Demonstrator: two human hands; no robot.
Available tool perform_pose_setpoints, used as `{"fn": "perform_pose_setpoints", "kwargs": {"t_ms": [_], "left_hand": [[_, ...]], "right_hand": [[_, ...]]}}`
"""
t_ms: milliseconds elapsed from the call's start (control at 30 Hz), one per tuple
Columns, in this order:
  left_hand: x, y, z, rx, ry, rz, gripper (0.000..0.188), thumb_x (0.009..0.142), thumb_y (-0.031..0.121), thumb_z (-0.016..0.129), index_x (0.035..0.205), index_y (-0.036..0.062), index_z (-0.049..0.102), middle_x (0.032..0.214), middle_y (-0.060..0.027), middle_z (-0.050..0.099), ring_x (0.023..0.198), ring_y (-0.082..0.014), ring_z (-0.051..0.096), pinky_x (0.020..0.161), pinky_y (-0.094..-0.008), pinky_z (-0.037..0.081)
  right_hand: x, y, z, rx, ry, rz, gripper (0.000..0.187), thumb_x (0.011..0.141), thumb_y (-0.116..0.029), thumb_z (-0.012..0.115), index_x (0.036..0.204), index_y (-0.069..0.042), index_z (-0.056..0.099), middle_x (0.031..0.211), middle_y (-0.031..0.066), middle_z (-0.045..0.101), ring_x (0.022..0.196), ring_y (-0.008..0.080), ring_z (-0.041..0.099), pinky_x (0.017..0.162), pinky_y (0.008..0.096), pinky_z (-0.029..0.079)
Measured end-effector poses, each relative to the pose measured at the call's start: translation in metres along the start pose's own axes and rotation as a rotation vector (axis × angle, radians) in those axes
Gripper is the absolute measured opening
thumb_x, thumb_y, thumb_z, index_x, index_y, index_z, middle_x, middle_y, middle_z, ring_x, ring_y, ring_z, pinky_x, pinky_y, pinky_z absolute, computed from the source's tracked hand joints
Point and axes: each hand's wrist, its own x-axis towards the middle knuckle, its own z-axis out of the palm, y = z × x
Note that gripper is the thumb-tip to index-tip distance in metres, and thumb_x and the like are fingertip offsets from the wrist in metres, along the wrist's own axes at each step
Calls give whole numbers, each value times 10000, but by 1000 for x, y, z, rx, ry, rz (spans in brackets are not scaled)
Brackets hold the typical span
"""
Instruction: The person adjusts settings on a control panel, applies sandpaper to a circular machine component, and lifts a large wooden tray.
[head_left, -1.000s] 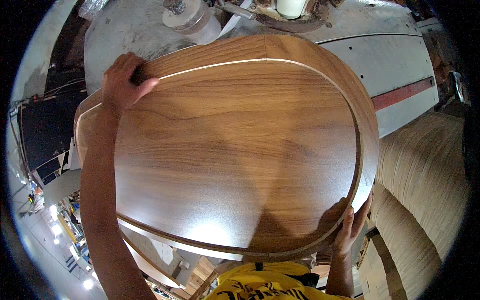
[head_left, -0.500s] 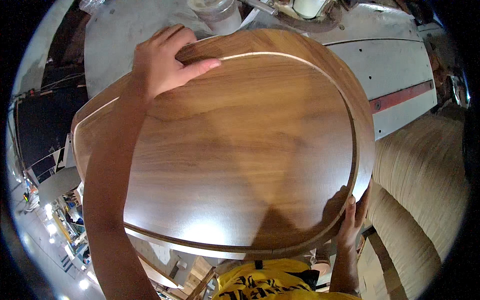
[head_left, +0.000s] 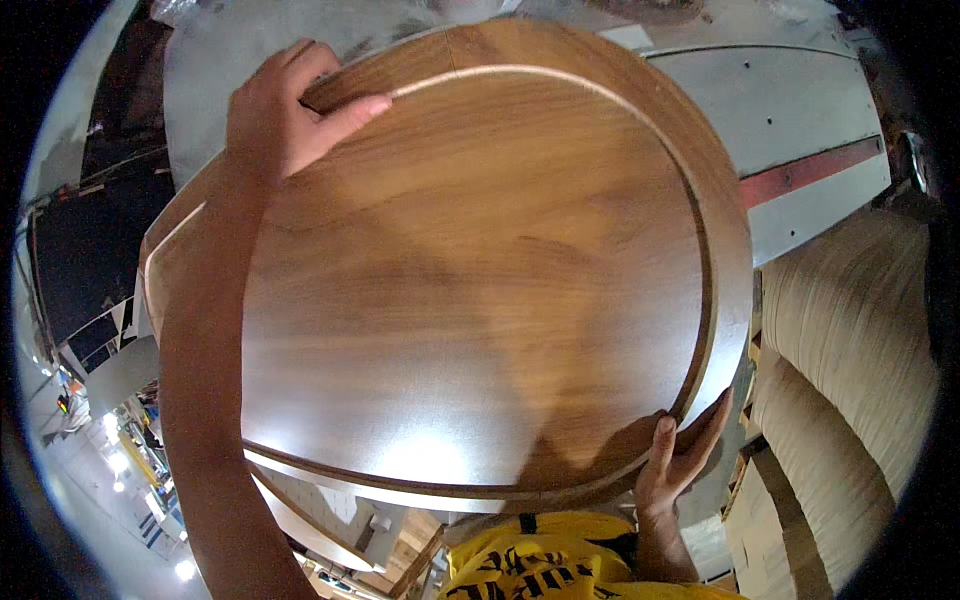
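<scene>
A large rounded wood-grain panel (head_left: 450, 290) with a raised rim fills the middle of the view. A pale line follows the inside of the rim at the far side, and a dark groove runs along the right and near sides. My left hand (head_left: 285, 105) grips the far left rim, thumb on the inner face and fingers curled over the outer edge. At the near right, my right hand (head_left: 680, 455) holds the rim, its thumb against the inside and its fingers along the outside. The panel's underside is hidden.
Behind the panel lies a grey machine table (head_left: 800, 110) with a red strip (head_left: 815, 170). Thick ribbed tan hose or wrapped rolls (head_left: 850, 350) stand at the right. A black panel (head_left: 95, 260) is at the left, and white and wooden boards (head_left: 350, 530) lie below.
The panel has shifted slightly toward the far side, and my left hand has moved left and away with it. My right hand has slid nearer and to the left along the rim.
</scene>
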Motion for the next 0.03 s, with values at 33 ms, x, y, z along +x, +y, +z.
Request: {"fn": "perform_pose_setpoints", "kwargs": {"t_ms": [33], "left_hand": [[1, 1, 1, -29, -9, -48, 492, 716, 438, 843, 848, 38, 591, 833, -147, 599, 823, -329, 635, 734, -418, 507]], "right_hand": [[4, -5, 1, 32, -11, 12, 854, 961, -254, 640, 1581, -12, 104, 1656, 163, 61, 1511, 307, 118, 1217, 445, 124]]}}
